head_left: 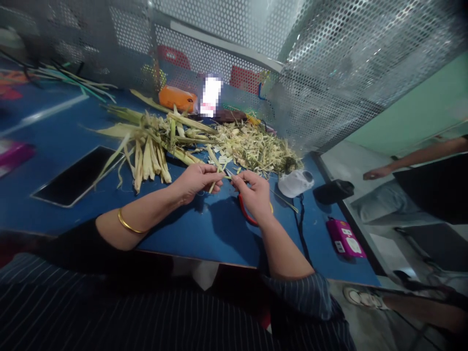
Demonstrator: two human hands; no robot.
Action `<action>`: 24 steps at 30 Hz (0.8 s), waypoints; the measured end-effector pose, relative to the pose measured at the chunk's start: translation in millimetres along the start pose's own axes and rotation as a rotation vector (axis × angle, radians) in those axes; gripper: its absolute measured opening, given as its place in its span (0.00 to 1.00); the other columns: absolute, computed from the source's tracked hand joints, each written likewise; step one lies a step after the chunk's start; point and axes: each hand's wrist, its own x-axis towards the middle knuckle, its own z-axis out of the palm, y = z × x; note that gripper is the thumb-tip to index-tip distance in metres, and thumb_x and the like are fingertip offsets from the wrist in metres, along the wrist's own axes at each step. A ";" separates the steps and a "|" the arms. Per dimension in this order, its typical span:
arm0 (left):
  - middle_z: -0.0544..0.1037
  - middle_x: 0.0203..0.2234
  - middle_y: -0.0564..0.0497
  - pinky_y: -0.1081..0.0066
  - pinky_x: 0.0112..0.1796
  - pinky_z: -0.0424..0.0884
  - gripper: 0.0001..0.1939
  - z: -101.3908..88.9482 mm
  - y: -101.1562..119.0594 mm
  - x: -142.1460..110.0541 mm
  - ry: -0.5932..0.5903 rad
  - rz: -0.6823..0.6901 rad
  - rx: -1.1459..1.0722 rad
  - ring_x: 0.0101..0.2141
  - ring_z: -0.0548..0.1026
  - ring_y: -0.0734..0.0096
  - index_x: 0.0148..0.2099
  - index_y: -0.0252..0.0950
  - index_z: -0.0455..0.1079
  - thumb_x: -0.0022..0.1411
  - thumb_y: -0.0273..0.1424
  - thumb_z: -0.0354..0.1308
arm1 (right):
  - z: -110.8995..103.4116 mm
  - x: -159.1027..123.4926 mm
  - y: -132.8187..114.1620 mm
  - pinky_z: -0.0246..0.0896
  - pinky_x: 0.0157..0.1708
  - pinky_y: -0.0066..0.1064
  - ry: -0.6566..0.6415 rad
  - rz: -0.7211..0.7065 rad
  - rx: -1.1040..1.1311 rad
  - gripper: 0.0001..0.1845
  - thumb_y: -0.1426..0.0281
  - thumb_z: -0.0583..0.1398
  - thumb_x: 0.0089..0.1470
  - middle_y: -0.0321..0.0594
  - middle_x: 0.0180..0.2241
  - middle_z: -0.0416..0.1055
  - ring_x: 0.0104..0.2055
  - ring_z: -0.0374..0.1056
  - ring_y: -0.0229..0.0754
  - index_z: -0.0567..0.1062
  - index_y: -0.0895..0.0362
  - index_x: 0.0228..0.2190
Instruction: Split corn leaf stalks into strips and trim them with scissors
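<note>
A: Left hand is pinching a pale strip between thumb and fingertips. Right hand is pinching it too, just beside. Fingertips are nearly meeting.

B: Where's the strip sitting?

A: It's spanning the small gap between the hands, over the counter, on the near side of the shreds. Husks are lying left of that.

B: Scissors?

A: Scissors are sitting under the right hand, red grip showing, blade near the fingertips. Can't tell if the hand is touching them.

B: Right side?

A: White roll is lying past the right hand, black cylinder beside it.

B: Step?

A: I'm reading it as fine two-handed work on one strip. Splitting or tying, can't tell.

B: What's the next move calling for?

A: Probably a light pinch each side, even tension. Thin fibre; I'm expecting tearing if it's getting yanked.
</note>
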 end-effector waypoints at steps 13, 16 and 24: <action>0.74 0.20 0.55 0.82 0.22 0.66 0.10 0.5 -4.9 4.5 0.021 -0.017 -0.228 0.19 0.70 0.83 0.32 0.29 0.72 0.49 0.25 0.70 | 7.7 -7.3 -3.2 0.52 0.44 0.38 -0.147 -0.774 -0.793 0.12 0.70 0.54 0.62 0.40 0.35 0.74 0.37 0.63 0.43 0.73 0.53 0.45; 0.73 0.19 0.57 0.82 0.21 0.65 0.12 0.7 -6.0 4.4 0.001 -0.037 -0.216 0.18 0.68 0.85 0.32 0.29 0.74 0.45 0.25 0.72 | 15.5 -9.0 -1.1 0.50 0.45 0.38 -0.182 -0.780 -0.890 0.12 0.72 0.51 0.64 0.41 0.34 0.74 0.36 0.63 0.43 0.73 0.55 0.43; 0.78 0.23 0.48 0.77 0.27 0.71 0.08 2.8 -5.1 3.5 0.117 0.026 -0.213 0.24 0.75 0.76 0.30 0.27 0.75 0.46 0.24 0.69 | 21.0 -14.4 1.1 0.52 0.43 0.35 -0.011 -0.812 -0.726 0.10 0.71 0.54 0.63 0.37 0.27 0.73 0.30 0.63 0.38 0.72 0.56 0.30</action>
